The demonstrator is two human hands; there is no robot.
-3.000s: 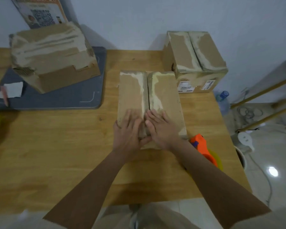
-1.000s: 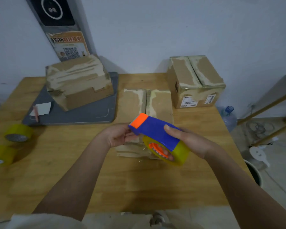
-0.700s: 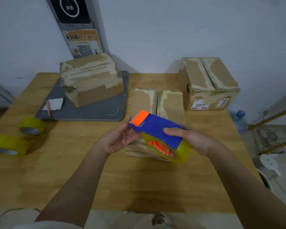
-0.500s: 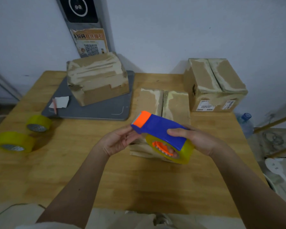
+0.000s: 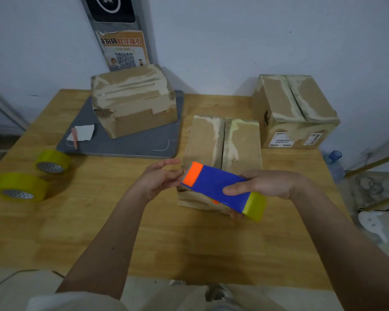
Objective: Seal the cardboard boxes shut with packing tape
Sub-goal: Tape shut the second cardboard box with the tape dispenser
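Step in hand, as judged: the tape end is being found or pulled free at the dispenser nose, before any strip is laid. The tape dispenser (image 5: 220, 189), blue body with orange tip and a yellow roll at its rear, is gripped by the right hand (image 5: 267, 185), fingers curled over the body, thumb hidden beneath. The left hand (image 5: 160, 179) is held at the orange tip, fingers bent toward it; whether a tape end is actually pinched cannot be told.

The dispenser is held just above the near end of the centre box (image 5: 222, 144), which lies on the wooden table (image 5: 99, 221). Its two top flaps are closed, with an open seam running down the middle and old tape residue beside it. No fresh tape is seen on it.

Next move, as judged: the tape end must be stuck over the near edge, then drawn along the seam, flaps kept flush.

Contents of the boxes are hidden; all are shut. The right box (image 5: 294, 111) stands at the far corner, the left box (image 5: 133, 99) on a grey tray (image 5: 144, 144). Two spare yellow tape rolls (image 5: 20, 186) lie at the left.
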